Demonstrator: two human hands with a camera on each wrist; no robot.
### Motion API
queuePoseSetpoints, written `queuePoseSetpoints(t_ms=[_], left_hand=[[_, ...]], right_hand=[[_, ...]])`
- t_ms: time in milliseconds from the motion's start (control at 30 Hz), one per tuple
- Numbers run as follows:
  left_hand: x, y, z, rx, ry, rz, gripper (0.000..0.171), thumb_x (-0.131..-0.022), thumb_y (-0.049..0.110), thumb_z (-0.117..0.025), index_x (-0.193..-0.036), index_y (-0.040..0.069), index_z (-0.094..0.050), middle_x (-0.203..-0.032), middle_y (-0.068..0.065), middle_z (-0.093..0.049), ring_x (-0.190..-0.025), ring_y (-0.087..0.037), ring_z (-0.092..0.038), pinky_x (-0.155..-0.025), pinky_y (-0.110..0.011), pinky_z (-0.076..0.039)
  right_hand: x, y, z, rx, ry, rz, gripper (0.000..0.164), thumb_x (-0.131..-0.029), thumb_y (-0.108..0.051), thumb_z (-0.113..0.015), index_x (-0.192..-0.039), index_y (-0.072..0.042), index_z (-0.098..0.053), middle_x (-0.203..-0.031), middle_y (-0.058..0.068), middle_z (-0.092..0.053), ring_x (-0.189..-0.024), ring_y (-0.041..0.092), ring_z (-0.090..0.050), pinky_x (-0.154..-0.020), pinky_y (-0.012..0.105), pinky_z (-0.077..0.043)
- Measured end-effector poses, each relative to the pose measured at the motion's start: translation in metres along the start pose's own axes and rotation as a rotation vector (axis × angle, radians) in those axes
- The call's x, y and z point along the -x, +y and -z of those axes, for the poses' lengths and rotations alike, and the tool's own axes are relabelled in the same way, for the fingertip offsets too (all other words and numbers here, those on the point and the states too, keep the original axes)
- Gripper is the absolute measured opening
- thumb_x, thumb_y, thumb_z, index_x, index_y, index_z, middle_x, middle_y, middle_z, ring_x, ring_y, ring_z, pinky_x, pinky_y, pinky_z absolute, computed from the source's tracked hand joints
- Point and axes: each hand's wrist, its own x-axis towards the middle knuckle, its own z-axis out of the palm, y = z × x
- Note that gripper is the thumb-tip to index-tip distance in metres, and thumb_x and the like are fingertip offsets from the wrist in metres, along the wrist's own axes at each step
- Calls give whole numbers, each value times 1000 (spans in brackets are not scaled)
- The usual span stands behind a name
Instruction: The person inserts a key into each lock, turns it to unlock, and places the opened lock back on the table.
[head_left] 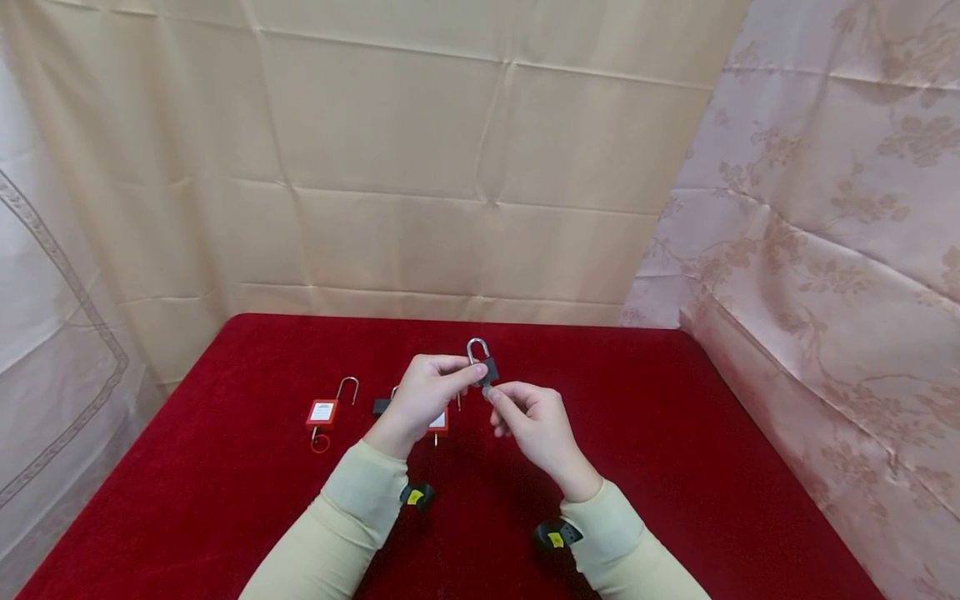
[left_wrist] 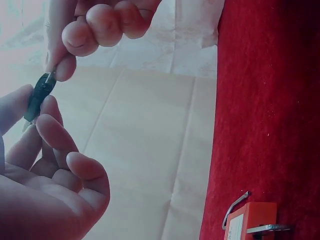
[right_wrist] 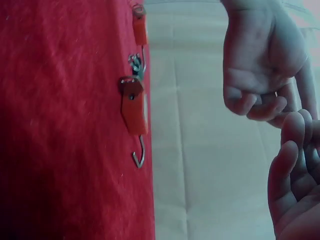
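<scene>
My left hand [head_left: 423, 398] pinches a small dark padlock [head_left: 491, 372] between thumb and fingers, its silver shackle [head_left: 477, 343] pointing up and away. Below the lock body, my right hand [head_left: 536, 421] pinches a small key [head_left: 487, 390] with thumb and index finger. In the left wrist view the padlock [left_wrist: 41, 95] shows edge-on between the two hands, held above the table. From the right wrist the fingers hide the lock.
On the red cloth-covered table [head_left: 187, 492] lies a red padlock [head_left: 322, 414], shackle open, with a key on a red ring. Another red padlock [head_left: 438, 422] and a black padlock [head_left: 382, 407] lie partly hidden behind my left hand. Curtains [head_left: 390, 167] hang behind the table.
</scene>
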Motion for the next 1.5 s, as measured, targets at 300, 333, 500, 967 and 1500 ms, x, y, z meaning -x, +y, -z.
queuePoseSetpoints(t_ms=[300, 333, 500, 967, 1500], left_hand=[[0, -1, 0, -19, 1, 16, 21, -92, 28, -78, -102, 10, -81, -80, -3, -70, -74, -24, -53, -65, -31, -41], [-1, -2, 0, -18, -2, 21, 21, -92, 28, -78, -102, 10, -81, -79, -3, -70, -74, -24, -53, -64, -31, -42], [0, 0, -2, 10, -22, 32, 20, -92, 25, -77, -103, 9, -80, -74, -3, -66, -72, -21, -56, -62, -28, -44], [0, -1, -3, 26, -41, 48, 21, -91, 21, -77, -109, 10, -80, -87, -4, -73, -85, -32, -60, -65, -30, -46], [1, 1, 0, 4, -17, 50, 23, -91, 21, -77, -111, 9, -79, -87, -4, -74, -62, -15, -53, -60, -29, -45]], right_hand=[[0, 3, -1, 20, -8, -7, 12, -101, -14, -66, -98, -8, -76, -67, 0, -65, -57, 20, -64, -56, 34, -57], [0, 3, -1, 20, -9, -9, 12, -101, -14, -66, -98, -8, -76, -68, 1, -65, -57, 20, -64, -56, 34, -57], [0, 3, -1, 18, -11, -21, 12, -101, -14, -66, -96, -8, -76, -68, 1, -65, -57, 20, -65, -56, 35, -57], [0, 5, 0, -21, -26, -74, 13, -100, -17, -68, -94, -7, -76, -68, 6, -65, -59, 27, -64, -57, 34, -57], [-5, 1, 28, 17, 22, -23, 13, -100, -18, -68, -97, -8, -75, -73, 7, -67, -61, 27, -67, -56, 39, -57]])
